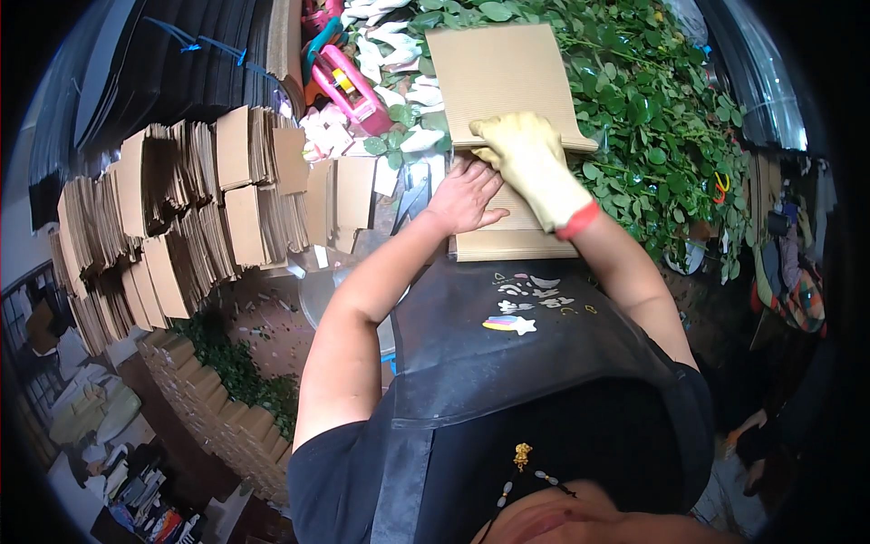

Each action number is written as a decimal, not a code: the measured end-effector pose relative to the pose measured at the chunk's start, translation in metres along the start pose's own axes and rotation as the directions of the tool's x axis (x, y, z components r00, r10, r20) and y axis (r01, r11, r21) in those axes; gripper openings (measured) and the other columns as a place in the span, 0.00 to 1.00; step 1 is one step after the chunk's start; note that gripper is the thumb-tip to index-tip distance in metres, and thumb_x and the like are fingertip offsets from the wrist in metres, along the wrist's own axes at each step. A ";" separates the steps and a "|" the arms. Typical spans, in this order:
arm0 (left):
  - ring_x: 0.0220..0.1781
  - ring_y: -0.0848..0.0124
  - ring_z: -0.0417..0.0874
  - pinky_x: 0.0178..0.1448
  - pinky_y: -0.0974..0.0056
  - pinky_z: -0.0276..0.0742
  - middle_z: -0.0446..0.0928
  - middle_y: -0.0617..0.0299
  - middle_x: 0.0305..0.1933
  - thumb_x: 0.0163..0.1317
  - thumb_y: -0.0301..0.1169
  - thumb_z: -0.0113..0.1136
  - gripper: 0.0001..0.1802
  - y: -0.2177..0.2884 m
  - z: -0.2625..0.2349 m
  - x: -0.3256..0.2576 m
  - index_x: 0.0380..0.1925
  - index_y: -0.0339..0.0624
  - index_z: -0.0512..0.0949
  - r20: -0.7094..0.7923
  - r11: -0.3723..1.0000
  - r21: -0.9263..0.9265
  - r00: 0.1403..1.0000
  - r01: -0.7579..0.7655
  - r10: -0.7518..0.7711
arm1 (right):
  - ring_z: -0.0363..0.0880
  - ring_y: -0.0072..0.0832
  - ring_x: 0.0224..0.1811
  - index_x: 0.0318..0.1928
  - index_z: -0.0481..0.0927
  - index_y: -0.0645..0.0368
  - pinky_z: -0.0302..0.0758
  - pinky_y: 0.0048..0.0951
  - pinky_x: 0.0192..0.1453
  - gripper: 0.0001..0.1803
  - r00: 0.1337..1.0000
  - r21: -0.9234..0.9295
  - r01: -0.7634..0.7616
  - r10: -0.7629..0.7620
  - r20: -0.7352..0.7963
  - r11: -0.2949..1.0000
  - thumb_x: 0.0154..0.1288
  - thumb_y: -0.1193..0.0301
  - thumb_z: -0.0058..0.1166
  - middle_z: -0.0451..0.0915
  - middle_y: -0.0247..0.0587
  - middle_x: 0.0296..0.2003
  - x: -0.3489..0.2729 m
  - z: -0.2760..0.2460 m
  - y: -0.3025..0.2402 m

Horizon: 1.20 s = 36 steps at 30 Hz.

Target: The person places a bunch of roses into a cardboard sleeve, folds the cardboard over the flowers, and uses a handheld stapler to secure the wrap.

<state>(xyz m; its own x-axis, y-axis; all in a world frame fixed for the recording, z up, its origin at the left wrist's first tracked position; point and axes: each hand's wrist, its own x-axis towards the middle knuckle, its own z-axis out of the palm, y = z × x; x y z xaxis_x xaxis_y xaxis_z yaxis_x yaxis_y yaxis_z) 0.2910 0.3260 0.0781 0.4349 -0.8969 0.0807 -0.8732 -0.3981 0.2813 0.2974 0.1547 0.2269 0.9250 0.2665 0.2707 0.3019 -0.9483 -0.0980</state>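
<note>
A tan corrugated cardboard sheet [503, 77] lies in front of me, its ribbed far panel raised at a fold and its near panel close to my apron. My bare left hand [467, 198] rests on the left side of the near part, fingers stretched out and thumb apart. Beside it, my right hand [524, 154] wears a pale yellow rubber glove with a red cuff. Its fingers are bent over the cardboard at the fold, with the tips partly hidden. Green leafy stems [634, 118] spread behind and to the right of the cardboard.
A pink tape dispenser [353, 91] and white gloves [390, 50] lie at the far left of the work surface. Stacked cardboard pieces [172, 204] stand to my left, beneath black sheets [181, 68]. Scissors [412, 195] lie near my left hand.
</note>
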 end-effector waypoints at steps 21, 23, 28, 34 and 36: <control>0.80 0.58 0.67 0.78 0.38 0.64 0.66 0.57 0.80 0.73 0.53 0.48 0.38 -0.002 0.020 -0.001 0.79 0.49 0.64 -0.106 0.992 -0.123 0.993 0.029 -0.042 | 0.79 0.41 0.67 0.56 0.83 0.59 0.79 0.40 0.62 0.19 0.792 0.204 0.603 -0.610 -0.033 0.771 0.66 0.70 0.53 0.82 0.45 0.60 0.053 0.053 -0.103; 0.80 0.58 0.68 0.78 0.38 0.63 0.66 0.57 0.80 0.73 0.53 0.49 0.38 -0.002 0.014 -0.002 0.79 0.49 0.64 -0.099 0.988 -0.156 0.994 0.019 -0.034 | 0.82 0.43 0.62 0.56 0.85 0.57 0.79 0.41 0.63 0.20 0.852 0.463 0.439 -0.521 0.057 0.770 0.64 0.69 0.59 0.85 0.47 0.57 0.030 0.002 -0.076; 0.78 0.58 0.69 0.80 0.36 0.61 0.67 0.58 0.79 0.73 0.54 0.50 0.37 0.001 0.001 0.004 0.78 0.51 0.65 -0.034 0.975 -0.210 0.996 0.071 -0.080 | 0.86 0.39 0.50 0.57 0.86 0.55 0.82 0.40 0.53 0.16 0.905 0.554 -0.153 -0.109 0.411 0.818 0.72 0.68 0.63 0.88 0.45 0.46 -0.042 -0.021 -0.034; 0.77 0.51 0.71 0.81 0.42 0.58 0.73 0.52 0.76 0.69 0.57 0.54 0.38 -0.003 -0.011 0.006 0.73 0.47 0.73 0.044 0.974 -0.225 0.999 0.007 0.003 | 0.81 0.18 0.27 0.40 0.82 0.61 0.79 0.22 0.31 0.14 0.432 0.404 -0.893 0.124 0.893 0.200 0.82 0.63 0.55 0.86 0.34 0.29 -0.076 0.012 0.020; 0.79 0.53 0.68 0.86 0.45 0.49 0.78 0.53 0.71 0.69 0.54 0.53 0.33 -0.005 -0.001 0.001 0.68 0.49 0.79 -0.020 0.976 -0.218 1.000 0.005 -0.009 | 0.81 0.19 0.24 0.40 0.82 0.61 0.79 0.22 0.30 0.15 0.418 0.389 -0.889 0.080 0.905 0.242 0.82 0.63 0.54 0.85 0.34 0.26 -0.066 0.012 0.021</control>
<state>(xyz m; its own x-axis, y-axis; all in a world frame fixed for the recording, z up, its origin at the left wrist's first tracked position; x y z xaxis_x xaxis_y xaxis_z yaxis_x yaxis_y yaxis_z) 0.2955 0.3271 0.0777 0.4471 -0.8892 0.0971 -0.8022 -0.3505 0.4834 0.2454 0.1191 0.1951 0.6194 0.1917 -0.7613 -0.6592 -0.3996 -0.6370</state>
